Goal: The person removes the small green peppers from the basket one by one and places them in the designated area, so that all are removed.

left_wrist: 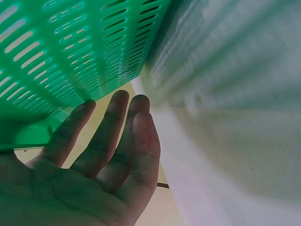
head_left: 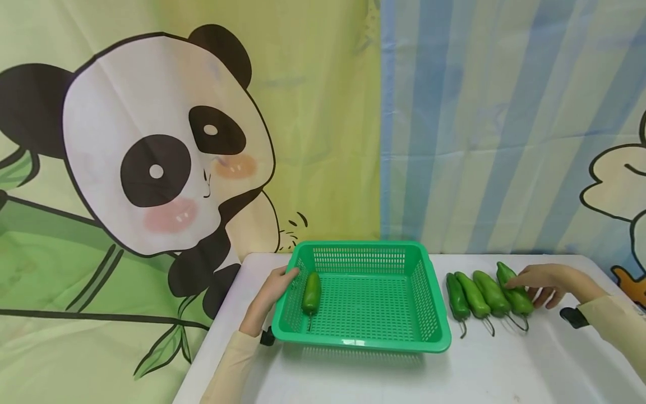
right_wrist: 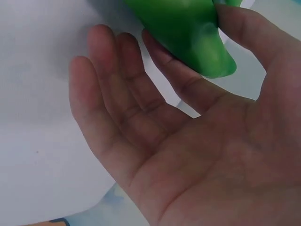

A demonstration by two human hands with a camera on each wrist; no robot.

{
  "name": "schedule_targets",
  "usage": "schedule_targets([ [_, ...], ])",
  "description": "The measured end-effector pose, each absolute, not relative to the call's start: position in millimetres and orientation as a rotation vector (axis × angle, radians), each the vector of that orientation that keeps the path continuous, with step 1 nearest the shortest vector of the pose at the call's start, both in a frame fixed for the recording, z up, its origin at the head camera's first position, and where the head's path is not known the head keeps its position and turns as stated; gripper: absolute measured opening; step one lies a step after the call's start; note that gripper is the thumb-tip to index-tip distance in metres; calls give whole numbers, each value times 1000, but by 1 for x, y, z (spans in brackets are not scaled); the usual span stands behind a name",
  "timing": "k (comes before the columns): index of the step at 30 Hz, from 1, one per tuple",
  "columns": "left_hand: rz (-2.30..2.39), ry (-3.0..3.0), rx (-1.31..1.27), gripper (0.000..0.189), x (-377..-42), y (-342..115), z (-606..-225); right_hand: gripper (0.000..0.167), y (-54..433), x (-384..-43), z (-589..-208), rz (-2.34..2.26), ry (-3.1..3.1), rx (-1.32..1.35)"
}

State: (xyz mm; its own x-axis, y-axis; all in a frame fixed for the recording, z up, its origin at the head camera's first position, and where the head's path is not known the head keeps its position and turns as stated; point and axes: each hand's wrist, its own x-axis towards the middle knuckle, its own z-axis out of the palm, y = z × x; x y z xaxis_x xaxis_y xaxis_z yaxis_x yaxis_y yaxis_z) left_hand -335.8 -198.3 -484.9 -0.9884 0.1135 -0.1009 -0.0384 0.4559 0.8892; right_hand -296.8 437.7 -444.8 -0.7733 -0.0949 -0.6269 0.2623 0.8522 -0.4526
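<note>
A green plastic basket [head_left: 363,343] with slotted walls stands on the white table, and one green pepper [head_left: 312,294] lies inside along its left wall. At the basket's left side, my left hand [head_left: 270,292] holds the rim with the thumb on top; its other fingers [left_wrist: 106,136] extend along the outside wall. To the right, my right hand [head_left: 552,280] pinches the rightmost green pepper [head_left: 520,302] between thumb and index finger. The right wrist view shows that pepper [right_wrist: 188,33] between them, while the remaining fingers [right_wrist: 101,52] hold nothing.
Three more green peppers lie in a row between the basket and my right hand: a dark one [head_left: 457,297], a slim one [head_left: 473,295] and a wider one [head_left: 491,293]. Behind the white table [head_left: 469,376] hangs a printed curtain [head_left: 328,123] with a panda.
</note>
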Motion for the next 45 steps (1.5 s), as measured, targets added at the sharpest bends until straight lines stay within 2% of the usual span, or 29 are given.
schedule_targets([
  [23, 1553, 2564, 45, 47, -335, -200, -484, 68, 430, -297, -454, -736, 2376, 107],
  [33, 1566, 2556, 54, 45, -336, -201, -485, 82, 430, -296, -451, -734, 2378, 100],
  [45, 1571, 2554, 59, 44, -336, -200, -485, 75, 428, -296, -447, -690, 2411, 115],
])
